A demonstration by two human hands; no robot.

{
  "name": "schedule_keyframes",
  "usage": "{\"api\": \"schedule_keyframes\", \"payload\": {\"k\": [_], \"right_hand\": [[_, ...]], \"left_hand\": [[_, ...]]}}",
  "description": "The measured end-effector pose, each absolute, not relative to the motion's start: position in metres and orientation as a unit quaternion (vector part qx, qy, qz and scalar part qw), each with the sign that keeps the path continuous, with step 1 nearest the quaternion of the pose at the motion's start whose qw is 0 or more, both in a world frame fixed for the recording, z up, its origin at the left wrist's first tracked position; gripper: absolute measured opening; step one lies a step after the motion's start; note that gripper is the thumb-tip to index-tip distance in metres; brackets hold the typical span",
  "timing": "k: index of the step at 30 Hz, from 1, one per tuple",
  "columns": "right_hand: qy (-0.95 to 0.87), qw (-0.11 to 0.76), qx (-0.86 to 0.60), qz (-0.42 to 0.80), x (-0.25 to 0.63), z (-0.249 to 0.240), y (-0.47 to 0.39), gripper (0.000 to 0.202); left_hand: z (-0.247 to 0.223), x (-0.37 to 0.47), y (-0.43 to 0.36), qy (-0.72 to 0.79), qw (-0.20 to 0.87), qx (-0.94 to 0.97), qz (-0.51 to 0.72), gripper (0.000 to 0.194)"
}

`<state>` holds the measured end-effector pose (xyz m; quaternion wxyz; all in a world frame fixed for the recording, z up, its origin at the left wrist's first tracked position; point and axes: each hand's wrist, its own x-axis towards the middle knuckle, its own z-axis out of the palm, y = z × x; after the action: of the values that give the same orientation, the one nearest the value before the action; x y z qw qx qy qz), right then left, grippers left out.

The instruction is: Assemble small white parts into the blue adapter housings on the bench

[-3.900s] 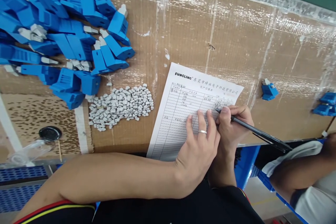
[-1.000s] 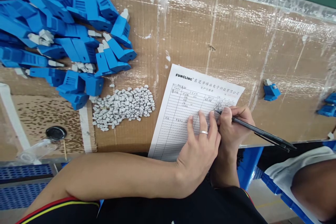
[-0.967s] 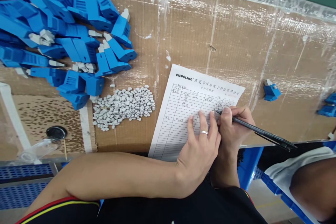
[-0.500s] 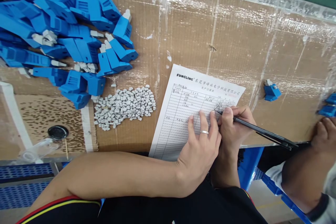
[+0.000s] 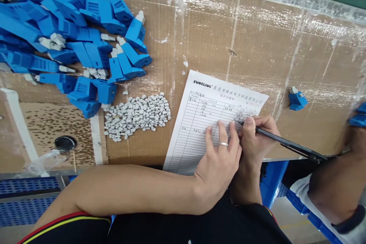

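A printed form (image 5: 197, 110) with ruled rows and some handwriting lies tilted on the cardboard-covered table. Flat on its lower part rests my left hand (image 5: 219, 164), fingers spread, a ring on one finger. My right hand (image 5: 257, 137) grips a black pen (image 5: 288, 145) whose tip touches the form near its right-hand columns. The right wrist passes partly behind the left hand. To the left of the paper is a heap of small grey-white pieces (image 5: 137, 116).
Blue plastic parts with pale tips (image 5: 85, 45) are piled at the upper left. A clear bottle with a black cap (image 5: 65, 143) lies near the front edge. One blue part (image 5: 297, 100) sits to the right. A co-worker's arm (image 5: 334, 183) is at the far right.
The co-worker's hand at the right has shifted and is blurred near the blue parts. My hands keep almost the same pose on the form; the whole view has moved slightly.
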<state>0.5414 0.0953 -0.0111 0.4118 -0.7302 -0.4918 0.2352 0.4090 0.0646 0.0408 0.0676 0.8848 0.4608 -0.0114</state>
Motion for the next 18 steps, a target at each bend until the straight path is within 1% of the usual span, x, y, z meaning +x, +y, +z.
{"api": "schedule_keyframes", "payload": {"k": [3,9,18], "right_hand": [[-0.493,0.406,-0.734,0.230,0.5417,-0.0109,0.0947,0.031],[-0.463,0.420,-0.733,0.269,0.5439,-0.0125,0.0899,0.033],[-0.475,0.438,-0.726,0.237,0.5416,-0.0155,0.0928,0.031]], "left_hand": [[0.0413,0.4090,0.0652,0.458,0.069,0.886,-0.014,0.047],[0.0417,0.4087,0.0652,0.461,0.066,0.885,-0.014,0.046],[0.0429,0.4065,0.0672,0.455,0.093,0.885,-0.015,0.045]]}}
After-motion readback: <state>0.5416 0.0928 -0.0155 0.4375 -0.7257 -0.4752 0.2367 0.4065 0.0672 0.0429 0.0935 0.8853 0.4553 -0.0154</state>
